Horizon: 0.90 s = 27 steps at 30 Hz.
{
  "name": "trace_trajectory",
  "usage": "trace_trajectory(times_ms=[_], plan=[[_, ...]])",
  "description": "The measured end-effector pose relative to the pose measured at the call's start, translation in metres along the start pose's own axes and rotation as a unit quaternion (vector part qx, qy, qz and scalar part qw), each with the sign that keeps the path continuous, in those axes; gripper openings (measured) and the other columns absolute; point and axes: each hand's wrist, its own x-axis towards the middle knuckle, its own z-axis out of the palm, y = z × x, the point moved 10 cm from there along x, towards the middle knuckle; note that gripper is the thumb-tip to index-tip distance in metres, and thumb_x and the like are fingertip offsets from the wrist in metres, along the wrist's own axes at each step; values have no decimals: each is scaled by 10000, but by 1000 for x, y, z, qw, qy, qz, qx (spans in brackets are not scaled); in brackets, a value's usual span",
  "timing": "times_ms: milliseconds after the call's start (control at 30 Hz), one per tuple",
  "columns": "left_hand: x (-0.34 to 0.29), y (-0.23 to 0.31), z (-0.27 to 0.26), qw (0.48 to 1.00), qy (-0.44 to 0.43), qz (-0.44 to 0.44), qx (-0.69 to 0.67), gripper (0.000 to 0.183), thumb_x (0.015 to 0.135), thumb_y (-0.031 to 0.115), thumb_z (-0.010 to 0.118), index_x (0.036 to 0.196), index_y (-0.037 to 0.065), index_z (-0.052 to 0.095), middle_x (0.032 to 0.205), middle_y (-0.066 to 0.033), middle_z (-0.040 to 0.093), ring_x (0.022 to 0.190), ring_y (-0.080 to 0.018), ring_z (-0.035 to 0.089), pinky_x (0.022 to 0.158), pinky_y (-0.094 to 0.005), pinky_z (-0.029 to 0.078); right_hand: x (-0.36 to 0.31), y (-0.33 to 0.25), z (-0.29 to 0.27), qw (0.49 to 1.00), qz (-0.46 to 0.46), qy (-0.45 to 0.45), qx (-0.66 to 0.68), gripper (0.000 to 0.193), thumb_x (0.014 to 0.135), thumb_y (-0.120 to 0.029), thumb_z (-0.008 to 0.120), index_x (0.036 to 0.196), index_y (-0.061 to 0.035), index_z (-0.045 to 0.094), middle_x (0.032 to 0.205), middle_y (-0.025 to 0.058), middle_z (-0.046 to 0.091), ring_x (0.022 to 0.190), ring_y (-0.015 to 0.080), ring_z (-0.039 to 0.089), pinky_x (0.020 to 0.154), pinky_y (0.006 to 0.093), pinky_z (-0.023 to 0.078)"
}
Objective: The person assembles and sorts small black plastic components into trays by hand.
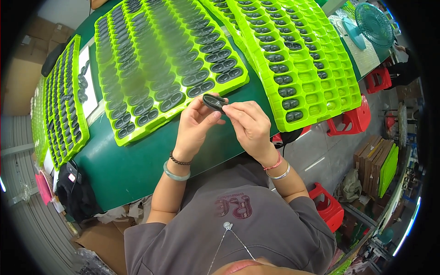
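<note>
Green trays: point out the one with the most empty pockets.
The tray stack on the right: its near and right pockets are mostly bare green. The middle tray and the left tray are nearly full of dark oval parts.

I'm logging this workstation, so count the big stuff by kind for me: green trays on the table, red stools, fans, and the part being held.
Green trays on the table: 3
Red stools: 3
Teal fans: 1
Black oval part held in both hands: 1
Total: 8
</note>
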Motion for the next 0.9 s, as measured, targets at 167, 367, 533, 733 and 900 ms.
trace_trajectory(times_ms=[167, 367, 533, 733, 900], plan=[[0, 2, -1, 1000, -1, 17, -15, 260, 889, 57, 509, 1136, -23, 493, 1104, -144, 584, 979, -174, 582, 784, -296, 534, 1, -5, 3, 999, -19, -33, -19, 198, 696, 48, 647, 879, -27, 649, 838, 76, 599, 721, 237, 572, 604, 318, 484], [-5, 0, 3, 999, 21, 24, 39, 224, 914, 46, 432, 1105, -38, 513, 1074, -138, 594, 946, -162, 591, 782, -292, 541, -5, 26, 9, 984, 138, -51, 98, 134, 706, 52, 670, 826, -2, 641, 815, 91, 599, 719, 202, 581, 601, 286, 480], [-7, -2, 1, 990, 48, 6, 136, 230, 894, 59, 495, 1101, -22, 552, 1012, -106, 615, 880, -149, 618, 696, -266, 549, -15, 48, 13, 961, 240, -60, 121, 87, 781, 8, 628, 867, 26, 633, 759, 113, 615, 699, 206, 614, 585, 285, 496], [-9, 8, -3, 945, 20, -41, 323, 217, 867, 87, 553, 1041, -37, 595, 784, -88, 669, 710, -124, 650, 617, -228, 515, -5, 29, 18, 979, 136, -148, 37, 125, 814, -8, 579, 920, 40, 623, 750, 152, 619, 647, 259, 617, 585, 318, 489], [-10, 11, -8, 934, 13, -41, 354, 197, 861, 94, 556, 987, -47, 615, 746, -104, 672, 661, -143, 661, 585, -230, 515, -2, 23, 24, 976, 114, -184, 35, 115, 815, 2, 567, 910, 41, 619, 752, 155, 611, 628, 263, 610, 560, 331, 475]])
